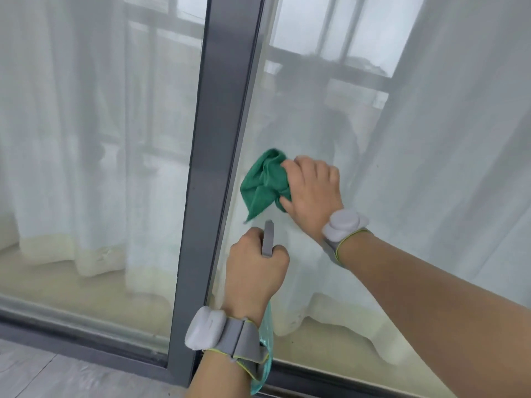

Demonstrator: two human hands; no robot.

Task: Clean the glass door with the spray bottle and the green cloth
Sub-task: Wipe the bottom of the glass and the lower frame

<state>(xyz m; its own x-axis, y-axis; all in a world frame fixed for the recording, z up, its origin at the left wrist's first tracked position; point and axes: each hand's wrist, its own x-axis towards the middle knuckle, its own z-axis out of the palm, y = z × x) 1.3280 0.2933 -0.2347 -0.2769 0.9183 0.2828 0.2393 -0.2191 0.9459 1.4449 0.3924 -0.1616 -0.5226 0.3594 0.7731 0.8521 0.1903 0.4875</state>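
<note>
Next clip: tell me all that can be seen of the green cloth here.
The green cloth is a soft, towel-like rag, plain green, bunched into loose folds rather than spread flat. The right hand grips its right side, fingers and thumb curled into the fabric, and holds it at the glass door just right of the grey frame post. One corner hangs down to a point, above the grey head of the spray bottle in the left hand.

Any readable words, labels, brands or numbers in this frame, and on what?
None can be read.
spray bottle: held by the left hand; no label legible.
green cloth: held by the right hand; no tag visible.
wrist bands: plain grey, no markings.
door frame: no sticker or print.
</note>
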